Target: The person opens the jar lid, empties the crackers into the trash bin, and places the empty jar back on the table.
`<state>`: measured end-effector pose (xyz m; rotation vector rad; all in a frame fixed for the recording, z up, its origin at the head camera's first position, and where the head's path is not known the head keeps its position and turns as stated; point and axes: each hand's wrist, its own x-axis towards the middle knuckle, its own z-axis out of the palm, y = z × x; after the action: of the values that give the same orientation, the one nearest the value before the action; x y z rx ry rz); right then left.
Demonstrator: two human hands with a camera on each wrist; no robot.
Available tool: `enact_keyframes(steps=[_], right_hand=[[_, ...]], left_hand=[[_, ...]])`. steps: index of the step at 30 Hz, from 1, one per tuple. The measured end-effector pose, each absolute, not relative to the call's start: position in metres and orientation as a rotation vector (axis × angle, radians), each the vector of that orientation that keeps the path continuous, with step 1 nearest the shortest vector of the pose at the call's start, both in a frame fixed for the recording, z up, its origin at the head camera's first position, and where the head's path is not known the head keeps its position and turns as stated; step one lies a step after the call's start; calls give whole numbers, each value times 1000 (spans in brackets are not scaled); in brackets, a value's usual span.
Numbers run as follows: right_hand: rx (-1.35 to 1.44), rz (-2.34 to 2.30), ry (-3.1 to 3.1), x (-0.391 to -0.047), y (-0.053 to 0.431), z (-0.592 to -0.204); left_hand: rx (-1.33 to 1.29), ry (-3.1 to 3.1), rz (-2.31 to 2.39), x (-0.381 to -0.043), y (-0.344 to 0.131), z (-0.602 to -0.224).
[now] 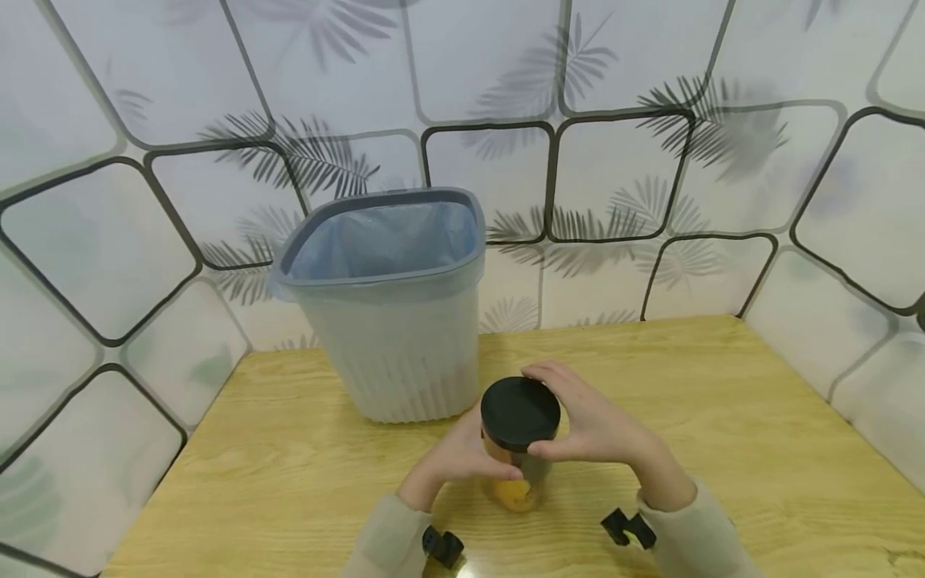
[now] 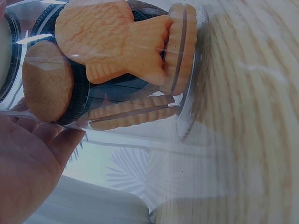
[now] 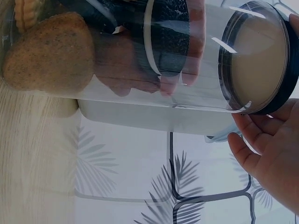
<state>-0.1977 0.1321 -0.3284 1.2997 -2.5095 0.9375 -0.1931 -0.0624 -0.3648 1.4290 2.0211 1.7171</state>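
Note:
A clear jar [image 1: 536, 482] stands on the wooden table, capped with a round black lid [image 1: 520, 411]. Wrapped about the jar's side is my left hand [image 1: 462, 451], its thumb across the front. My right hand [image 1: 596, 421] grips the lid at its rim, thumb in front and fingers behind. Through the wall, the left wrist view shows an orange fish-shaped cookie [image 2: 105, 42] and ridged sandwich biscuits [image 2: 135, 112]. In the right wrist view there are a speckled brown cookie [image 3: 51, 53] and a dark sandwich cookie [image 3: 173, 39] with white filling.
Behind the jar, slightly left, a whitish trash bin [image 1: 405, 345] with a grey rim and bluish liner stands on the table [image 1: 289, 466]. Patterned wall covering [image 1: 484, 185] rises along the table's back and sides. Each wrist carries a small black mount [image 1: 442, 547].

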Motion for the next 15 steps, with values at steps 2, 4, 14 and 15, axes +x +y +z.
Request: enact_keyframes(steps=[2, 4, 14, 15], right_hand=[[1286, 926, -2507, -197, 132, -328], [1270, 903, -2511, -197, 131, -329], [1130, 794, -2527, -194, 127, -331], [1126, 793, -2527, -194, 126, -331]], left_hand=[[1427, 2024, 1717, -194, -62, -365], [1429, 2025, 1716, -194, -62, -365], [1456, 2023, 1707, -194, -62, -365], [1457, 2023, 1708, -194, -62, -365]])
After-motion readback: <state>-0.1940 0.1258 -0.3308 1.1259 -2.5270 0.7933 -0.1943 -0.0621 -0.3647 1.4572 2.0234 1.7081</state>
